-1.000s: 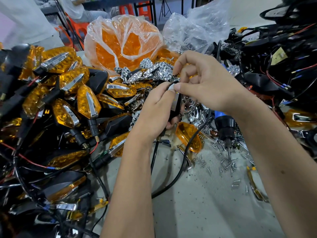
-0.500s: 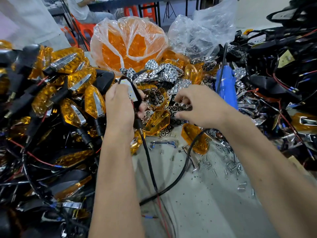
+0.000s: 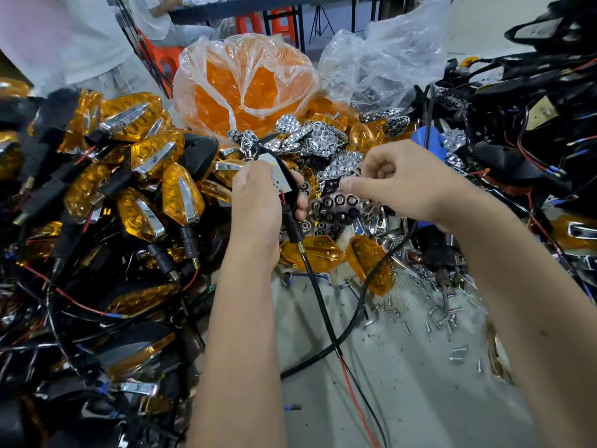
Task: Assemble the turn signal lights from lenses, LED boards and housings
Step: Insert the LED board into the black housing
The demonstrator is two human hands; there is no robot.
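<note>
My left hand (image 3: 258, 202) grips a black housing (image 3: 292, 185) with a white LED board (image 3: 274, 169) set in it; its stem and black-and-red cable (image 3: 323, 315) hang down toward me. My right hand (image 3: 400, 182) hovers with curled fingers over a pile of chrome honeycomb reflectors (image 3: 336, 208), its fingertips pinched together just above them; whether it holds one I cannot tell. Loose amber lenses (image 3: 313, 253) lie below the reflectors.
Finished amber turn signals (image 3: 135, 176) are heaped at the left. A plastic bag of orange lenses (image 3: 245, 82) stands behind, a clear bag (image 3: 381, 69) beside it. Black housings with wires (image 3: 523, 124) pile up at the right. A blue electric screwdriver (image 3: 429, 147) and scattered screws (image 3: 442, 315) lie right of centre.
My hands have parted: the left carried the housing to the left and tilted the LED board up, the right dropped to the reflector pile and now pinches there.
</note>
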